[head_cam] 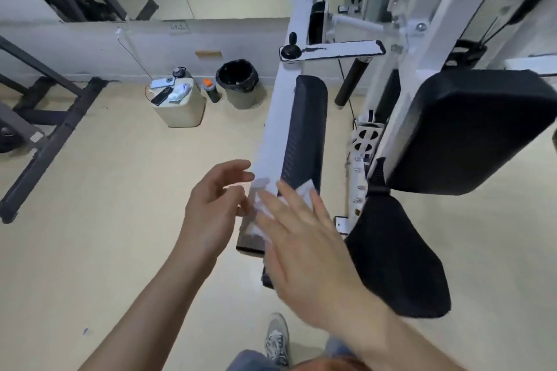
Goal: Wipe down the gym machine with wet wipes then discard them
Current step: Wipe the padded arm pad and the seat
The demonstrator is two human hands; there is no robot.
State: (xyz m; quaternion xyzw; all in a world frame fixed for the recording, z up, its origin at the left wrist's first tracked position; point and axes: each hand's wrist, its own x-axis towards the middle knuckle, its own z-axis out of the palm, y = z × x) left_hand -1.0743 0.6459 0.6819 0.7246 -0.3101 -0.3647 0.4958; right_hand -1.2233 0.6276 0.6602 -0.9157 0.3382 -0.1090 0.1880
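Left hand: the left hand (pixel 215 200) hangs at about 7 o'clock of centre, fingers loosely curved, tips just beside the wipe's left edge. Motion blur hides whether it pinches the wipe, so I cannot tell.
Right hand: the right hand (pixel 304 239) lies at 5 o'clock of centre with its fingers straight and spread, not gripping anything, over the wipe.
Wet wipe: the white wet wipe (pixel 303 190) sits between the two hands at the near end of the machine's side beam. One corner shows against the black pad, and the rest is blurred under the right hand.
Gym machine: the white-framed gym machine (pixel 275 129) fills the 12 to 4 o'clock side. A long black padded rest (pixel 304 129) runs along its white beam. A broad black cushioned seat pad (pixel 470 129) sits at 3 o'clock, with a second dark pad below it.
Waste bin: a grey round waste bin with a black liner (pixel 238 83) stands by the wall at 11 o'clock, well apart from the hands.
Jerrycan: a beige plastic jerrycan (pixel 180 108) stands to the bin's 9 o'clock, with phones and a crumpled white pack on top. Between the two stands a dark bottle with an orange cap (pixel 210 90).
Floor: the pale beige floor (pixel 120 220) carries a black steel rack (pixel 51 129) at 9 o'clock and a grey sneaker (pixel 277 337) at 6 o'clock.
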